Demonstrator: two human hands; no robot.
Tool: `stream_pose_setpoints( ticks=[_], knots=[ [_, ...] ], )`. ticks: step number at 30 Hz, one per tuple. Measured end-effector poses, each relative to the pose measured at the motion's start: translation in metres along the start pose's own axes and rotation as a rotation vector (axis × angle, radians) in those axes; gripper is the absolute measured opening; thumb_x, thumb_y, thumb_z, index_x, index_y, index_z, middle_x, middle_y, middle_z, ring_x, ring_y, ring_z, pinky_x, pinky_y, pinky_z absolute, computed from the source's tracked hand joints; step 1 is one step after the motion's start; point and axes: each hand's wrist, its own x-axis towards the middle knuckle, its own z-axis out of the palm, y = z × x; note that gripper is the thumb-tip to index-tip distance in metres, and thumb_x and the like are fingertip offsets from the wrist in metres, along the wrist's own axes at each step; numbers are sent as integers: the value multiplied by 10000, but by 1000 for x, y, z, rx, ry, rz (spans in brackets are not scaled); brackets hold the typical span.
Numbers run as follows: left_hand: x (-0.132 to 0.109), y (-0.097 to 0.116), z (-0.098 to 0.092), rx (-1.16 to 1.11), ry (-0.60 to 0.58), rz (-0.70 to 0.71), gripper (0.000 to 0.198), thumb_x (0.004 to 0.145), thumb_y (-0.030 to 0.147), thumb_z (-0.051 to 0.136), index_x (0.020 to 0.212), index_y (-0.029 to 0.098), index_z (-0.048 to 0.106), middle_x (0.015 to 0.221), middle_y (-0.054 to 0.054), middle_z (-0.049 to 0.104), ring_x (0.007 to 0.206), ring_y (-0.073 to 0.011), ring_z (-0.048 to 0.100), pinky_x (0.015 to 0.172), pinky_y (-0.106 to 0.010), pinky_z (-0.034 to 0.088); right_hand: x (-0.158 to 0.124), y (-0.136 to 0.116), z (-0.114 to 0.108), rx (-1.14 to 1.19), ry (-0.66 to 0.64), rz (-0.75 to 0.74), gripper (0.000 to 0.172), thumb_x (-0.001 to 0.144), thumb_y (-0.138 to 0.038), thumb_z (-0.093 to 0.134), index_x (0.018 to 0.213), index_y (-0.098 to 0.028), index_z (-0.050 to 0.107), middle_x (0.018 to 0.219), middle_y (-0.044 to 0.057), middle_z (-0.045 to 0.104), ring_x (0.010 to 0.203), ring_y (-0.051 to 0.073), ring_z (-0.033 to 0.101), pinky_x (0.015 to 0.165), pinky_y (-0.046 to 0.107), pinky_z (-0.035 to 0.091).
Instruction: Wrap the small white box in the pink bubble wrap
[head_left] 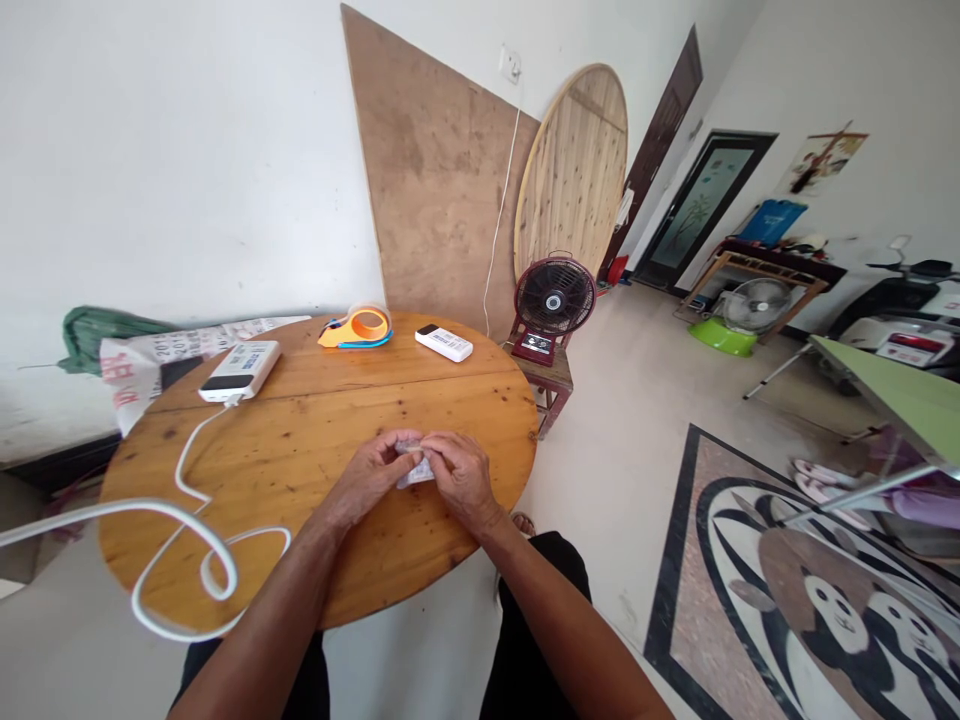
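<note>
Both my hands rest on a round wooden table (315, 420) and meet over a small pale object (415, 468), perhaps a folded wrapper or packet. My left hand (371, 475) pinches its left side with curled fingers. My right hand (463, 475) grips its right side, fingers closed over it. Most of the object is hidden under my fingers, so what it is stays unclear.
On the table lie a white power bank (240, 370) with a looping white cable (187, 520), an orange tape dispenser (358, 328) and a white remote (444, 343). A red fan (553, 300) stands on a stool beyond. A green table (900, 395) is at right.
</note>
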Motion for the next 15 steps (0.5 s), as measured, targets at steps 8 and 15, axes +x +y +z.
stream_pose_setpoints(
  ticks=[8,15],
  knots=[
    [-1,6,3,-27,3,2,473,683,477,696,1020,160,598,848,-21,630,726,-149,559,628,-258,450,2,4,-2,205,13,102,200,892,-220,502,926,-235,699,965,40,715,929,166,653,873,302,495],
    [1,2,0,-62,-36,31,441,694,472,693,984,149,618,836,-18,629,738,-145,563,659,-259,448,12,7,-5,149,-64,62,202,886,-217,527,927,-254,722,935,20,737,882,173,673,836,316,485]
  ],
)
